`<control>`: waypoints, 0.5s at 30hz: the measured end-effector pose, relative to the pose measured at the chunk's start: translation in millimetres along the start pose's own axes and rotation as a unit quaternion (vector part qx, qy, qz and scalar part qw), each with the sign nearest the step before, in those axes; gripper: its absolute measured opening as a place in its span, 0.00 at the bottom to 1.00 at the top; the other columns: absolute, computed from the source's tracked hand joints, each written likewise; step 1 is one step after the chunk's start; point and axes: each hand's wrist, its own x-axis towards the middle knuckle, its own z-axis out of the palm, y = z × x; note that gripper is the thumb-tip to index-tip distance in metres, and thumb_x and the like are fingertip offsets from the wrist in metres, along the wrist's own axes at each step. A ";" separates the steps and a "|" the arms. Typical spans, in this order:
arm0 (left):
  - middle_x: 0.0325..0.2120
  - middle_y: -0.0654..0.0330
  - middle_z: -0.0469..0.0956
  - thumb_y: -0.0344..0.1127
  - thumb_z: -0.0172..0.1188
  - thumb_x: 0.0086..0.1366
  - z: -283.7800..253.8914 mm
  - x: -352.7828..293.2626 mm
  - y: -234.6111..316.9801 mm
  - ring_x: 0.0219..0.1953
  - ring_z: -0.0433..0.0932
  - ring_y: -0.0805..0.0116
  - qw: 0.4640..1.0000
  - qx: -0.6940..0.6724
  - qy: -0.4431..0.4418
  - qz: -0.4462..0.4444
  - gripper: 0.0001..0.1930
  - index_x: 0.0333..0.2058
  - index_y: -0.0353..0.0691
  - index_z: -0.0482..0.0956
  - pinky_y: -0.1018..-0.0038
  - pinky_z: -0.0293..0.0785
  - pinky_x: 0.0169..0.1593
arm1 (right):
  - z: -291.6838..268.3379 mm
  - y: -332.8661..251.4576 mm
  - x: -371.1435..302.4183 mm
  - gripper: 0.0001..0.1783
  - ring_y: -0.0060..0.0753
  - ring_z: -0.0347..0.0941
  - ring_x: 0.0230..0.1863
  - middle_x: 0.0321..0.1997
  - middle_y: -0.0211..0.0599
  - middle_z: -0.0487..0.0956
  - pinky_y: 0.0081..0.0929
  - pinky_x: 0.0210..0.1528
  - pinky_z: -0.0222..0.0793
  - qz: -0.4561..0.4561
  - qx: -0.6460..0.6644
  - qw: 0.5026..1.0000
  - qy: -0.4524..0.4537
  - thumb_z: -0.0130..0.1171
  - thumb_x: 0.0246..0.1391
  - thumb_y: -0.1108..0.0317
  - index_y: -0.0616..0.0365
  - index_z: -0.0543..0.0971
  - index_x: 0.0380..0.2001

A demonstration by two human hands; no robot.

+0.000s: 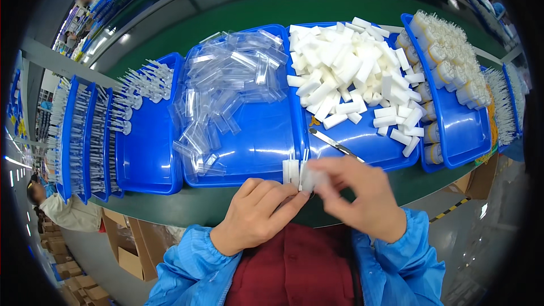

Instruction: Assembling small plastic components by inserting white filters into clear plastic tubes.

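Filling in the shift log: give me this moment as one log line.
left hand: steadies small white piece | right hand: pinches clear sleeve | ahead: blue tray of clear sleeves, blue tray of white blocks

Blue trays (pixel 148 164), white blocks (pixel 345 73), green table (pixel 198 207), blue sleeves (pixel 192 266)

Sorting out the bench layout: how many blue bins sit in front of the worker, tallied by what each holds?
Bin of clear sleeves: 1
Bin of white blocks: 1
Bin of bundled white pieces: 1
Bin of brush-like parts: 1
Narrow racks at far left: cannot count surely
Total: 4 bins
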 end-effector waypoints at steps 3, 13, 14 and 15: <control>0.37 0.64 0.79 0.31 0.62 0.53 -5.3 0.8 2.4 0.33 0.75 0.69 1.000 0.004 -0.003 0.018 0.17 0.44 0.43 0.85 0.72 0.67 0.35 | -1.0 11.5 8.0 0.20 0.26 0.82 0.35 0.39 0.36 0.84 0.23 0.38 0.76 0.133 0.226 0.954 0.143 0.58 0.58 0.79 0.58 0.74 0.54; 0.37 0.67 0.79 0.34 0.62 0.53 -6.7 -1.2 2.8 0.32 0.74 0.73 0.999 0.007 -0.008 0.035 0.18 0.44 0.46 0.86 0.75 0.66 0.36 | 9.9 15.6 3.2 0.15 0.29 0.75 0.40 0.31 0.33 0.82 0.28 0.50 0.65 0.161 0.139 0.974 0.075 0.66 0.56 0.71 0.58 0.79 0.47; 0.37 0.67 0.79 0.34 0.62 0.53 -7.1 -2.0 1.8 0.32 0.74 0.73 0.999 0.008 -0.006 0.031 0.17 0.44 0.46 0.86 0.75 0.66 0.36 | 8.3 16.3 2.0 0.15 0.30 0.75 0.42 0.31 0.32 0.82 0.29 0.51 0.64 0.157 0.138 0.975 0.070 0.67 0.55 0.70 0.57 0.80 0.47; 0.37 0.67 0.80 0.34 0.61 0.53 -7.0 -2.3 1.2 0.32 0.74 0.73 1.000 0.008 -0.004 0.027 0.17 0.44 0.46 0.86 0.75 0.66 0.36 | 7.7 17.1 2.0 0.16 0.31 0.74 0.43 0.32 0.32 0.82 0.30 0.52 0.63 0.106 0.088 0.988 0.069 0.68 0.54 0.70 0.57 0.80 0.46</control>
